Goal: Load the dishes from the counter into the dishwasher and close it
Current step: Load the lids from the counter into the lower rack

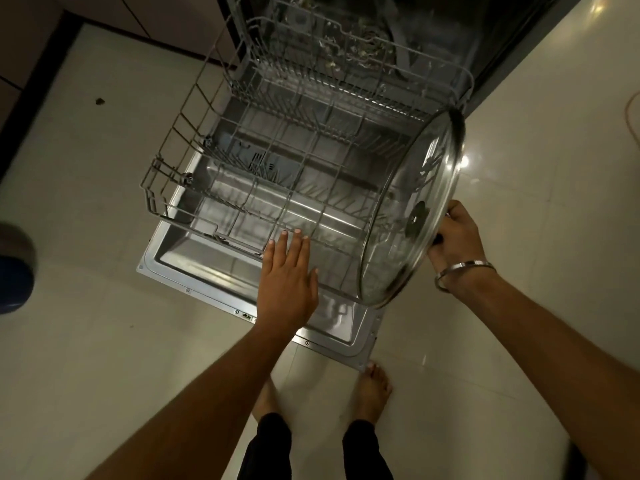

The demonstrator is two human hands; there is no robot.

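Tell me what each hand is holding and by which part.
The right hand grips the glass lid by its knob, on the side away from the camera. The left hand holds nothing; its straight fingers reach the lower rack.

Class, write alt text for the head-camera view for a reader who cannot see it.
A person's right hand holds a glass lid by its knob, on edge at the pulled-out lower rack of an open dishwasher. The left hand reaches flat over the rack's front edge.
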